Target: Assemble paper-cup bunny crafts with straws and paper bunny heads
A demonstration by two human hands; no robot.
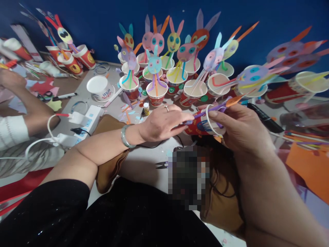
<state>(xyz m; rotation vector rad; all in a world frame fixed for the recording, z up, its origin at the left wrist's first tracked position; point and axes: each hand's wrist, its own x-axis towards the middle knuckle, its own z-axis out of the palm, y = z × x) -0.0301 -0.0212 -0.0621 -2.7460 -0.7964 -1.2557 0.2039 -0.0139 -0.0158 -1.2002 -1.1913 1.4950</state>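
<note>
A red paper cup (196, 127) lies tilted on its side between my two hands, its white rim toward the right. My right hand (238, 125) grips the rim, with a purple stick and an orange paper piece (233, 100) by its thumb. At the cup's base, the closed fingers of my left hand (164, 123) pinch the purple stick (203, 114), which runs along the cup's side. Behind my hands stand several paper cups (157, 99) with coloured paper rabbit heads (154, 64) on sticks.
A white tub (99, 87) and a small glue bottle (146, 108) stand at the back. A power strip (89, 120) with cables lies left, near another person's arm (38, 106). Small scissors (161, 165) rest in front; orange paper (309, 168) lies at right.
</note>
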